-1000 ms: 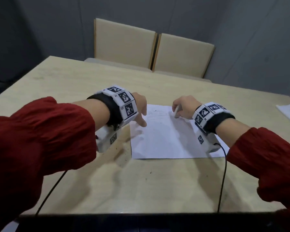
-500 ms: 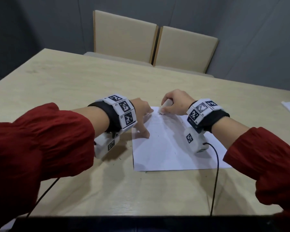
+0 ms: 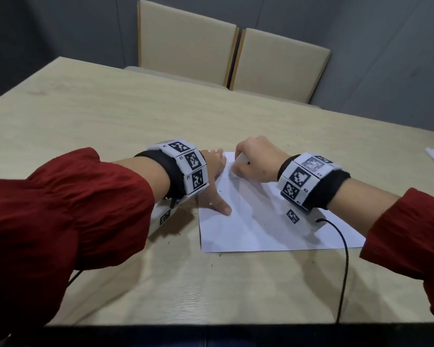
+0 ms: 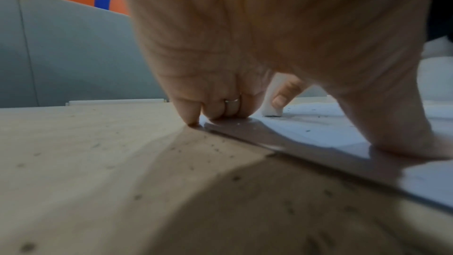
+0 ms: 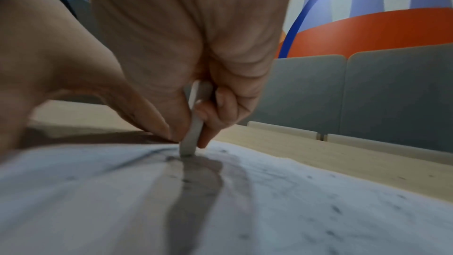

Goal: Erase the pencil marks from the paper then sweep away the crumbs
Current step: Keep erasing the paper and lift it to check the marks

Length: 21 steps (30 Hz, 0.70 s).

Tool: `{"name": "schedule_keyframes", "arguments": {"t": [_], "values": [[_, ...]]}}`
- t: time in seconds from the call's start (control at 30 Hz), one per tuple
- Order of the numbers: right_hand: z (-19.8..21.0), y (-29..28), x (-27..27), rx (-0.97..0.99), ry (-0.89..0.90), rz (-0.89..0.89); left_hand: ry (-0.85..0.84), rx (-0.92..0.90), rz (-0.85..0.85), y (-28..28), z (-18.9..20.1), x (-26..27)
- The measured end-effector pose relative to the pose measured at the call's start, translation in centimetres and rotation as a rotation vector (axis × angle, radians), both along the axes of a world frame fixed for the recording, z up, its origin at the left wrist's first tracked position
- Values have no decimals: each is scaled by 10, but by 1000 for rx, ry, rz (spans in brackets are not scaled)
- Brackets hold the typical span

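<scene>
Right hand [image 3: 257, 160] pinches a white block eraser [image 5: 193, 133] on the white paper sheet's [image 3: 256, 226] far corner; left hand [image 3: 214, 181] fingers spread, pinning its edge — hard rubbing could crumple it.

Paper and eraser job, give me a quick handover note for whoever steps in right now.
Left hand: fingers spread, pressing the paper flat at its left edge.
Right hand: pinches the eraser, tip down on the sheet's far end.
Done: erasing is underway; crumbs lie on the sheet and on the table.
Left: clear the faint marks that remain, then sweep the crumbs off.
</scene>
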State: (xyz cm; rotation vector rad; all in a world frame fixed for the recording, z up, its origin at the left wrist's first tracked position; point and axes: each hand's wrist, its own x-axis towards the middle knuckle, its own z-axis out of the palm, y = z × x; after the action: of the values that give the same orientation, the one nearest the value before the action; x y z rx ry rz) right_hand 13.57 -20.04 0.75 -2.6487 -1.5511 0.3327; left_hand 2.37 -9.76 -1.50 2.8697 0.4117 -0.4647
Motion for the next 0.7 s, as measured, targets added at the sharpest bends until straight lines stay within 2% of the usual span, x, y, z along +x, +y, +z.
{"name": "schedule_keyframes", "arguments": {"t": [0.13, 0.23, 0.33, 0.5, 0.63, 0.7], "values": [[-3, -10, -23, 82, -9, 268, -69, -82, 17, 2, -1, 0], [-6, -3, -5, 73, -61, 185, -37, -29, -6, 3, 0, -1], [-10, 1, 9, 84, -34, 101, -33, -19, -12, 5, -2, -2], [-18, -16, -4, 28, 51, 208, 26, -18, -40, 7, -8, -1], [-14, 0, 17, 62, -124, 198, 17, -19, -43, 8, -8, -1], [-14, 4, 16, 65, -144, 220, 16, 6, -46, 8, -10, 0]]}}
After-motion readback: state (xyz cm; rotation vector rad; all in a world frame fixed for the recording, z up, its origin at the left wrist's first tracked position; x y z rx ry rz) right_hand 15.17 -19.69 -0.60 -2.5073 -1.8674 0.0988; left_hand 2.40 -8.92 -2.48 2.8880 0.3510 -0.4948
